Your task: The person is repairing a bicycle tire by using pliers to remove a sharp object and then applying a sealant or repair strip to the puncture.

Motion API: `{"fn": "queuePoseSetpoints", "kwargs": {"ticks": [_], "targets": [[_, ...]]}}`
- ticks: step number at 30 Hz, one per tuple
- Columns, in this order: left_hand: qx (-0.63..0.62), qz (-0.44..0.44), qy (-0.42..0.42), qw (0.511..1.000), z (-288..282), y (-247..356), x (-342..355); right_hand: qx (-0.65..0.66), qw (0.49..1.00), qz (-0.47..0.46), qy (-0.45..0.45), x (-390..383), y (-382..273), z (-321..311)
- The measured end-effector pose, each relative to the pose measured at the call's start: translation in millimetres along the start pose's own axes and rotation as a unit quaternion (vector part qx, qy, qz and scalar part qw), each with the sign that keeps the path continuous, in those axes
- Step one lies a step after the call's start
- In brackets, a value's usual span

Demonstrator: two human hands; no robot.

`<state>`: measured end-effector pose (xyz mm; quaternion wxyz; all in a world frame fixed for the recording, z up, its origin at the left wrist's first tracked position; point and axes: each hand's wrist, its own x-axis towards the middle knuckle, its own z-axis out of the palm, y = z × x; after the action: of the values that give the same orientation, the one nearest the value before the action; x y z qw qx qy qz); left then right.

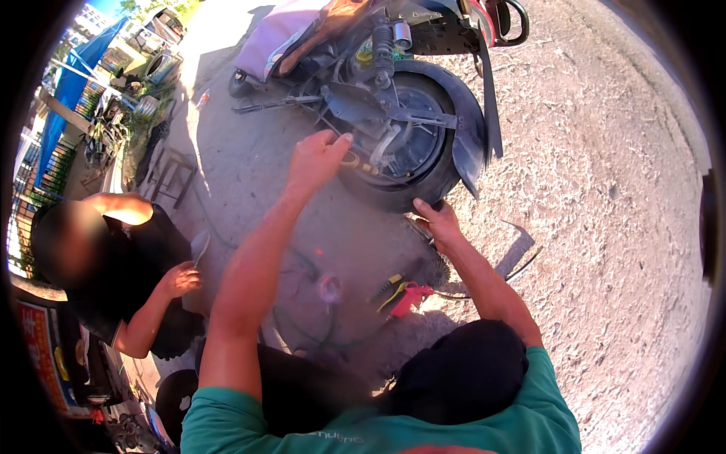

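gritty sunlit ground lies under the scooter's rear wheel [404,144], where my left hand [314,159] reaches fingers apart toward the hub and my right hand [437,223] clamps the tyre's lower edge, which could pinch my fingers if it rolls.

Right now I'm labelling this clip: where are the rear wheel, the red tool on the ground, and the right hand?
rear wheel [414,144], head view, on the hub face.
red tool [409,297], head view, on its red body.
right hand [436,221], head view, back of the hand, at the tyre.
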<state>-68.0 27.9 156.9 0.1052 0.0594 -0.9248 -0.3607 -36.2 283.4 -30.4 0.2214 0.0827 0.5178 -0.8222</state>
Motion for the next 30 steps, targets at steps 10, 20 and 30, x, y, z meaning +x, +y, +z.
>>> {"fn": "queuePoseSetpoints", "kwargs": {"ticks": [10,20,30], "targets": [[-0.137,-0.18,0.057,0.972,-16,-49,57,-0.011,0.999,0.014,0.029,16,19,-11],[-0.274,-0.229,-0.032,0.934,-73,-150,0,0.018,0.998,-0.04,0.041,15,-15,-30],[-0.205,-0.224,-0.223,0.926,-10,-81,-49,0.043,0.999,-0.028,0.011,23,-2,-48]]}}
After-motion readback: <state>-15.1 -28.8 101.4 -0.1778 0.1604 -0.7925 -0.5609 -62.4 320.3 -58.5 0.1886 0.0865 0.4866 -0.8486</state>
